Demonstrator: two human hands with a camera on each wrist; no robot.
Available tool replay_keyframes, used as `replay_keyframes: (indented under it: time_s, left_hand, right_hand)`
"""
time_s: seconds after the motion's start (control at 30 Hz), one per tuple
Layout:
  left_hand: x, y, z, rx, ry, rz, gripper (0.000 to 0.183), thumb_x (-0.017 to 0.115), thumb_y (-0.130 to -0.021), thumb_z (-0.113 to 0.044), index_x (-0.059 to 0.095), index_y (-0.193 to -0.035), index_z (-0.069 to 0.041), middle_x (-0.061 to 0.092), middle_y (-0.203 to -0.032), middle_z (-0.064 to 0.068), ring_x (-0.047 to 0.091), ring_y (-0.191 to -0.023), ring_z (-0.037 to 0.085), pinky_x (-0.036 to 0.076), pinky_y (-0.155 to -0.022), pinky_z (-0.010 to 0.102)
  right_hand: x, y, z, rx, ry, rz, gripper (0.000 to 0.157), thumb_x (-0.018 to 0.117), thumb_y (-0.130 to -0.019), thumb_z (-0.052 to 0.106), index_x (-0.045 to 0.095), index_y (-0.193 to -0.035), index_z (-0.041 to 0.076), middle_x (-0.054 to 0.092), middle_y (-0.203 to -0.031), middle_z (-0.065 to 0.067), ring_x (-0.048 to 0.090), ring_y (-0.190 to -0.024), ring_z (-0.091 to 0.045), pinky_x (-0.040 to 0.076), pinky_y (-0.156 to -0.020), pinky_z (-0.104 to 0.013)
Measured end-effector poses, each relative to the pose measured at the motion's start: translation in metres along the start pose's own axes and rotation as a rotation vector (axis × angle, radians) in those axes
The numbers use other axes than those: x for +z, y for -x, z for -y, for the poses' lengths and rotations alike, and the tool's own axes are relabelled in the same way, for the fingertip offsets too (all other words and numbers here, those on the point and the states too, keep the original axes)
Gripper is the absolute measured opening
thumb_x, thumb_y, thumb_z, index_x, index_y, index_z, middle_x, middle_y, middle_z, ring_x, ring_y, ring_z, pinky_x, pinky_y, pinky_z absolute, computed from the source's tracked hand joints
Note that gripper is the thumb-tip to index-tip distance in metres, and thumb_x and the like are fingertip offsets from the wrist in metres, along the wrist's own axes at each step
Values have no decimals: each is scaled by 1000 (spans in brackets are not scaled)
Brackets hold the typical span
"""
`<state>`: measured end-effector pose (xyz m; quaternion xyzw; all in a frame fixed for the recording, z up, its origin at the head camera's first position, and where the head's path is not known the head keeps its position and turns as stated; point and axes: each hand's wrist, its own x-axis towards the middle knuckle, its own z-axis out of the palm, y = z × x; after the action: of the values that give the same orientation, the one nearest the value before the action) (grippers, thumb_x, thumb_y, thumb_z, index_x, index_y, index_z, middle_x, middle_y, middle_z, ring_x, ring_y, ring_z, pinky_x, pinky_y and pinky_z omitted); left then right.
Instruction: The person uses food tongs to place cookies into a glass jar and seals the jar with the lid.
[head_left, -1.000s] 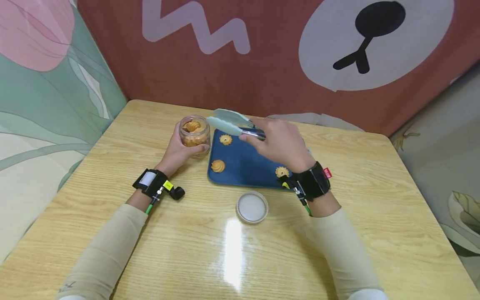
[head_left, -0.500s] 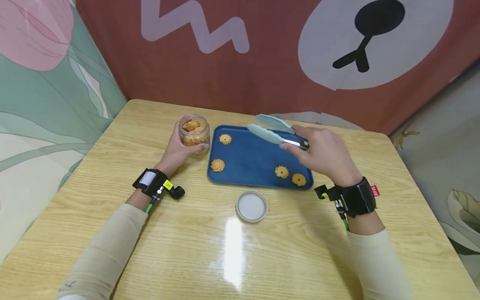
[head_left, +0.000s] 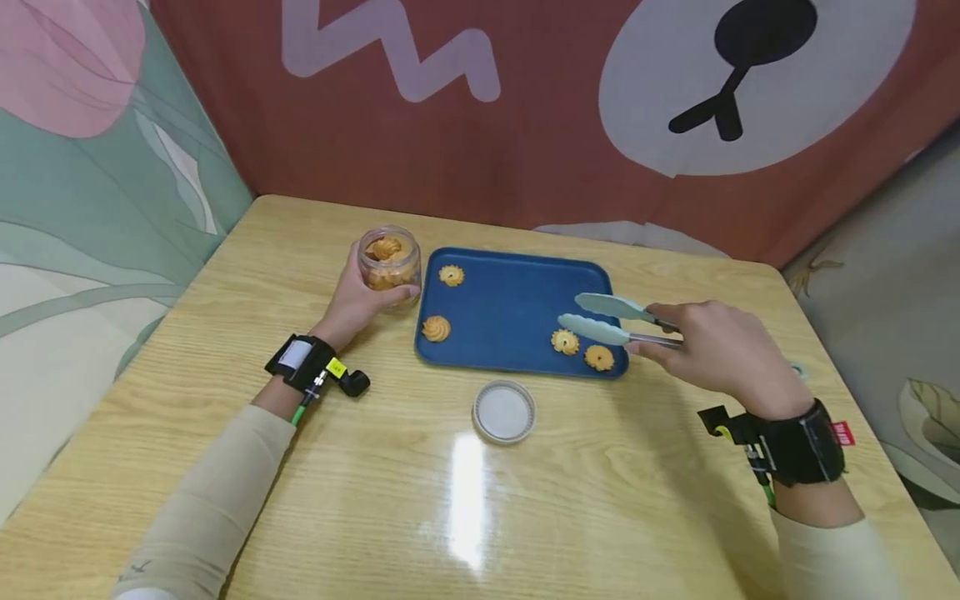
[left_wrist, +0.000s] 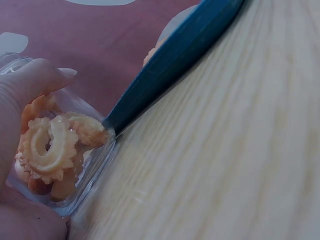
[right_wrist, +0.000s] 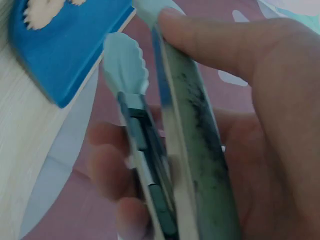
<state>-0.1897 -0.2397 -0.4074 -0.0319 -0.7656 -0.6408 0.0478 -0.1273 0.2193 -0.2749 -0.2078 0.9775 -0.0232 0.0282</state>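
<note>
My left hand grips a clear jar of swirled cookies, standing at the left edge of the blue tray. Ring-shaped cookies show through its wall in the left wrist view. My right hand holds a pair of tongs with pale blue tips and metal arms. The tips are apart, with nothing between them, over the tray's right end. Close to them on the tray are two cookies, one at the front and one in the right corner. Thumb and fingers wrap the metal arms in the right wrist view.
Two more cookies sit at the tray's left side, one at the back and one in front. A round white lid lies on the wooden table before the tray. A red patterned wall stands behind.
My right hand has moved right and toward me with the tongs, from beside the jar to the tray's right end. The left hand and jar stay in place.
</note>
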Motion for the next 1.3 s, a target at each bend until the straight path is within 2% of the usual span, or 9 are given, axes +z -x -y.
replay_keyframes:
  time_s: [0.07,0.2,0.4,0.47,0.57,0.77,0.87,1.13,1.3]
  left_hand:
    - [0,-1,0,6,4,-2,101,89,-84,-18,25,-161,-30,41,-160,6,39,-150,19,31,-128,45]
    - [0,-2,1,-4,3,0,102,90,-83,-19,25,-161,-30,42,-160,6,39,-150,19,31,-128,45]
    - [0,-3,1,-12,7,3,102,89,-84,-17,24,-162,-29,41,-160,6,39,-151,20,30,-129,44]
    - [0,-3,0,-15,15,8,102,88,-84,-15,24,-162,-28,41,-160,6,39,-151,20,31,-128,44]
    - [2,-1,-6,-19,33,21,101,87,-85,-12,23,-162,-25,41,-160,9,39,-151,23,31,-128,45]
    - [3,10,-25,-34,39,28,99,84,-86,-8,23,-162,-19,40,-160,13,39,-151,25,31,-129,45]
    - [3,12,-28,-36,37,27,99,84,-86,-8,22,-163,-19,40,-161,12,39,-152,25,31,-129,45]
    - [3,12,-27,-30,46,22,99,85,-85,-8,23,-162,-19,40,-161,13,39,-152,26,31,-129,45]
    - [4,13,-28,-32,37,20,99,85,-85,-9,23,-162,-18,41,-160,12,39,-152,25,31,-129,45]
  right_hand:
    - [0,4,-3,23,-1,56,70,71,-95,58,65,-141,5,80,-97,-12,70,-78,-25,48,-57,-38]
    - [1,9,-7,42,-8,128,74,69,-94,62,64,-143,5,69,-72,3,60,-67,-15,38,-54,-31]
    - [7,15,-11,47,-17,159,70,74,-93,53,64,-142,5,69,-70,4,56,-65,-13,35,-54,-31]
    - [9,16,-12,50,-11,165,70,76,-93,53,65,-142,4,71,-74,4,56,-65,-13,35,-53,-31]
    - [12,17,-15,63,-14,189,72,76,-92,53,64,-142,4,67,-69,4,55,-64,-13,34,-53,-32]
    - [15,17,-20,67,-27,188,73,78,-90,54,64,-141,3,78,-87,-5,58,-67,-14,36,-51,-32]
    - [15,17,-21,61,-19,173,73,80,-89,53,66,-140,4,80,-95,-10,59,-69,-14,36,-50,-32]
    - [14,20,-18,63,56,121,60,81,-89,48,70,-138,13,70,-72,2,47,-57,-16,27,-47,-32]
    - [13,19,-17,41,64,81,60,82,-88,49,71,-136,14,72,-74,2,52,-61,-14,29,-46,-32]
